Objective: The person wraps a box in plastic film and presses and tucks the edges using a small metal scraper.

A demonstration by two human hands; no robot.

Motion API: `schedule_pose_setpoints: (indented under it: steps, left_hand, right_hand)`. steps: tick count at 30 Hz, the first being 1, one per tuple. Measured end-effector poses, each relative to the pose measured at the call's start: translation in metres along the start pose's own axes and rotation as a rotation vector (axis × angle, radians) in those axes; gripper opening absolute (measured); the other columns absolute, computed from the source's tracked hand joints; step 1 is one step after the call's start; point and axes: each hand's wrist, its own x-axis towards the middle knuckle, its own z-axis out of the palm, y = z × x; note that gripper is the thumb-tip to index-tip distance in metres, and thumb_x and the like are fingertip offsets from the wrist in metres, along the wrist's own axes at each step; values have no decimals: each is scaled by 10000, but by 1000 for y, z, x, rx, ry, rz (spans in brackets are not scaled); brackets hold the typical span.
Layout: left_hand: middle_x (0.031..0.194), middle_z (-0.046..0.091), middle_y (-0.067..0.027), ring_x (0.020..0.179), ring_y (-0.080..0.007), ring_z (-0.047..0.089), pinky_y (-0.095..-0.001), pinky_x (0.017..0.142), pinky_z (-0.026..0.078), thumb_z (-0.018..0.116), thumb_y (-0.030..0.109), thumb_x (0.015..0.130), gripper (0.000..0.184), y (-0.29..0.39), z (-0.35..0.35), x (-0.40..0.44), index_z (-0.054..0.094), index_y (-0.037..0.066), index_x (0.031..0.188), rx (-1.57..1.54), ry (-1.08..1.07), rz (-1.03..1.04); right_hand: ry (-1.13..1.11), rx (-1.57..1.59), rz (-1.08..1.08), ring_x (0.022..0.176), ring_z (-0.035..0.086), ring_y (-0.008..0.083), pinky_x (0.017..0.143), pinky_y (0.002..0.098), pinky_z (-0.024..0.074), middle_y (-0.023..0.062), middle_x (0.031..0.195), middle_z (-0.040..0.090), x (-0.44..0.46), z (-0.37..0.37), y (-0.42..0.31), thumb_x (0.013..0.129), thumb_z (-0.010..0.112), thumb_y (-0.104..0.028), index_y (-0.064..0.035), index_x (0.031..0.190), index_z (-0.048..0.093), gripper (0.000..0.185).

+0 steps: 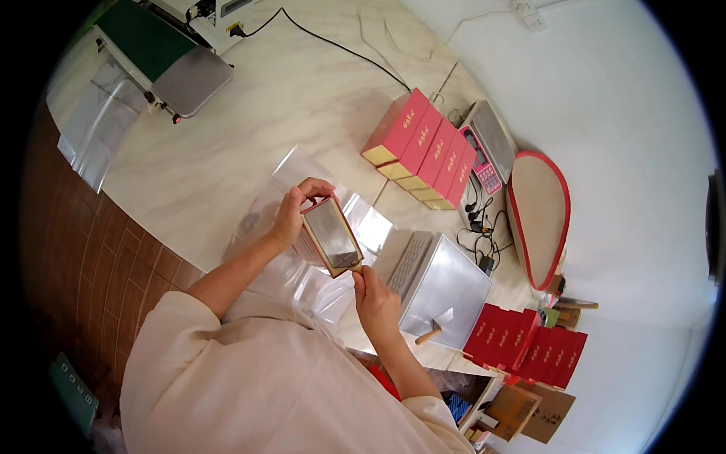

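My left hand [291, 216] is closed around a small red box [324, 257] with gold edges, tilted with its open side up. Silvery lining [333, 234] shows inside. At the box's near corner my right hand [376, 303] pinches a small tool with a tan handle [357, 267]; a dark metallic part shows inside the box there, but its exact kind is hard to make out. Clear plastic sheets [283, 268] lie on the table below the box. Right of my right hand, a wooden-handled scraper [429, 333] rests on a silver metal platform [450, 284].
Several red boxes [427, 147] stand in a row beside a pink-keyed scale [484, 151]. More red boxes [522, 340] are stacked at the right. A red-rimmed tray [541, 219] leans on the wall near tangled cables [484, 227]. A green-belted machine [151, 45] stands top left.
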Motion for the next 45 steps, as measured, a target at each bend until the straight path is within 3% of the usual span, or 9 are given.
schedule_pose_setpoints:
  steps: [7,9,12,14,17,45]
  left_hand:
    - [960,696,-66,942,-139,608,-266,799,389,179,824,865,879,-5,1,-1,535,57,1101,-54,43,-32]
    - [961,697,-67,936,-136,607,-264,797,386,184,819,869,867,-4,2,-2,524,58,1109,-51,53,-31]
    - [966,698,-72,927,-133,603,-261,796,381,196,808,877,845,-5,1,-2,503,61,1127,-59,39,-32]
    - [970,698,-77,924,-134,601,-260,797,378,203,802,881,834,-6,0,-2,493,62,1137,-75,30,-28]
    - [971,697,-87,921,-138,600,-261,794,378,209,788,890,816,-6,-1,-2,477,62,1149,-60,40,-21]
    - [961,705,-115,862,-156,618,-262,774,410,215,766,908,780,-13,-2,-2,441,53,1129,-14,73,-3]
  right_hand:
    - [1,-33,-45,511,590,284,444,385,447,95,654,594,-4,1,4,958,597,-200,-67,926,568,140]
    - [24,-63,-56,488,572,260,426,374,434,74,614,565,-3,0,1,962,593,-222,-79,903,542,163]
    - [-43,-67,7,520,596,304,448,390,452,109,680,608,-4,0,-2,948,605,-172,-60,933,584,115]
    - [18,-88,-56,468,550,251,406,374,413,68,603,542,-4,1,1,966,588,-231,-81,881,526,183]
    - [-39,-73,4,520,590,301,452,390,451,98,672,598,-8,-3,-2,951,601,-186,-73,915,575,121]
    - [47,-2,-7,509,570,266,438,373,433,71,655,570,-6,2,9,948,611,-222,-78,904,551,162]
